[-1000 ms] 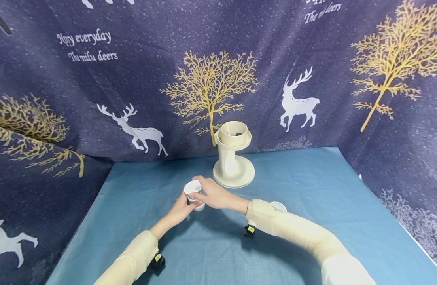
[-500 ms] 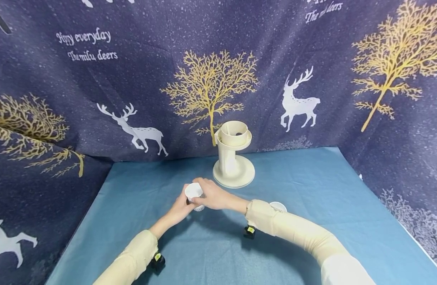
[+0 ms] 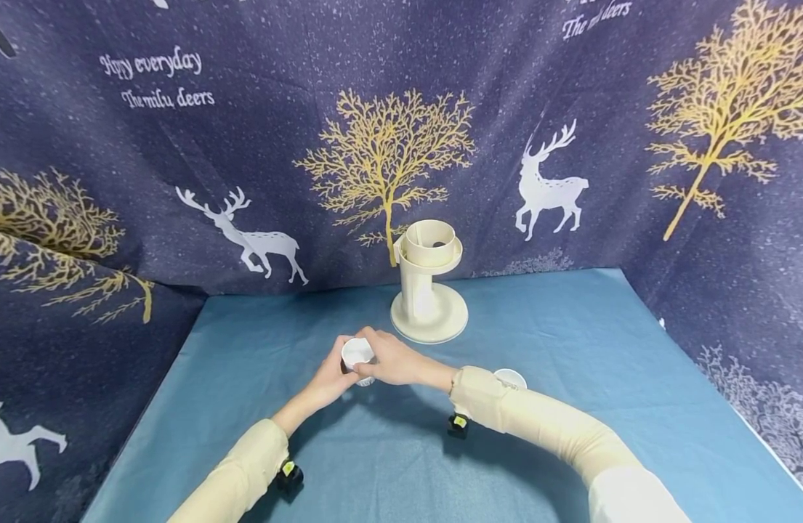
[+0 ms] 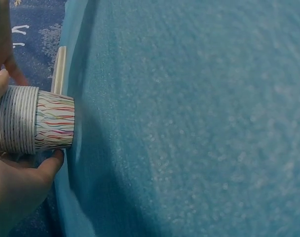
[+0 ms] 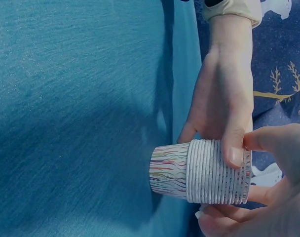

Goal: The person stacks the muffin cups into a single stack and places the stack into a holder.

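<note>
Both hands hold one stack of nested paper cups (image 3: 357,354) above the blue table, left of centre in the head view. White rolled rims lie close together along the stack. The lowest cup's wall (image 4: 55,121) carries wavy coloured lines. My left hand (image 3: 331,379) grips the stack from the near left side, its thumb (image 5: 234,148) across the rims. From the right, my right hand (image 3: 396,358) pinches the stack near the open top, its fingers partly hidden in the head view. In the right wrist view the right hand (image 5: 273,192) is at the rim end.
A cream stand (image 3: 434,314) with a round base and a ring-shaped top cup stands at the back of the table. Another white round-rimmed item (image 3: 509,377) is partly hidden behind the right sleeve (image 3: 545,414). A patterned cloth (image 3: 257,145) hangs behind the table.
The stack's top has shifted slightly nearer and to the right, and its open mouth is turned a little differently. Both hands keep their hold on it with only small finger movements.
</note>
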### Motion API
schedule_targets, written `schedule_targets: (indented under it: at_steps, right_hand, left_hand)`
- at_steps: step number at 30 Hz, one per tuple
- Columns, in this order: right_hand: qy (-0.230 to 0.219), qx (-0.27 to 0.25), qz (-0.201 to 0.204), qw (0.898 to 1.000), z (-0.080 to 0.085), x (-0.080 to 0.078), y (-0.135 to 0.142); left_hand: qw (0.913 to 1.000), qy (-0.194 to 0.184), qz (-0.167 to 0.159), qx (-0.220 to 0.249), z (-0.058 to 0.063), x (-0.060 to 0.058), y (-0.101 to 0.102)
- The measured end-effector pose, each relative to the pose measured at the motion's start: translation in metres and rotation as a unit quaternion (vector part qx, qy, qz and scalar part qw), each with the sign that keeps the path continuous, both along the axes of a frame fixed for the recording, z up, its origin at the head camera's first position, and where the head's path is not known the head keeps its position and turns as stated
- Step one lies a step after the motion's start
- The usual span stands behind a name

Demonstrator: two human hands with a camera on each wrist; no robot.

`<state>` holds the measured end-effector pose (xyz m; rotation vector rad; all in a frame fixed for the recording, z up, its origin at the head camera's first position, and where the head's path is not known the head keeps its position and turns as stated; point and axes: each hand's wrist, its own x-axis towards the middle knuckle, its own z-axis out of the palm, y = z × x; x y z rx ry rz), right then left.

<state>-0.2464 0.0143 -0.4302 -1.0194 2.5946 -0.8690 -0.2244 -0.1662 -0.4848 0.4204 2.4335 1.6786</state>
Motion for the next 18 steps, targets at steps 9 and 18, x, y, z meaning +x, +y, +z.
schedule_targets:
  at_steps: [9,18]
  right_hand:
    - [-0.001,0.019,-0.009,1.000,-0.0010,-0.0012,0.0019]
    - [-0.009,0.013,-0.009,1.000,-0.0011,-0.0008,0.0072]
  left_hand:
    - [0.9999,0.002,0.007,-0.009,0.0001,0.0004,0.0007]
    - [1.0000,0.008,0.002,0.001,-0.0001,0.0000,0.0004]
